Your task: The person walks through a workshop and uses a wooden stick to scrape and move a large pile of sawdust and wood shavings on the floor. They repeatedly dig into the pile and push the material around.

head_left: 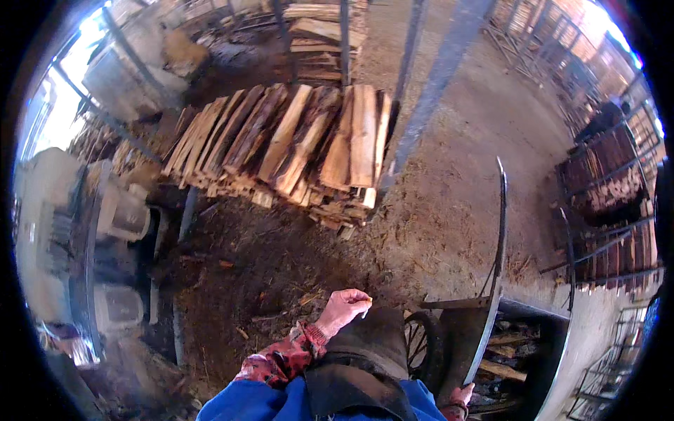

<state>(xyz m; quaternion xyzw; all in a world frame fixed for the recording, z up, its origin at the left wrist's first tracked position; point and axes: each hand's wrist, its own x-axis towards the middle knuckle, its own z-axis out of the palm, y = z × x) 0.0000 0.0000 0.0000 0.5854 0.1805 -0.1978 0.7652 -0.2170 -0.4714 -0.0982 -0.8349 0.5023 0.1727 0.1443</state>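
In front of my body, my left hand (345, 309) is closed in a pinch on a thin, short white stick with a yellowish end, which looks like a cigarette (364, 313). Low on the right, my right hand (463, 395) is wrapped round the metal frame bar of a cart (486, 344). Pieces of wood (502, 368) lie inside the cart, and a spoked wheel (417, 344) shows beside my legs. Patterned red sleeves, a blue garment and a dark apron (359, 389) cover my arms and front.
Ahead stands a long stack of split boards (288, 140) between metal posts, one a thick slanted beam (439, 91). Machinery with pale panels (119, 309) lines the left. Racks of wood (607, 168) stand at the right. Wood scraps litter the dirt floor (281, 259).
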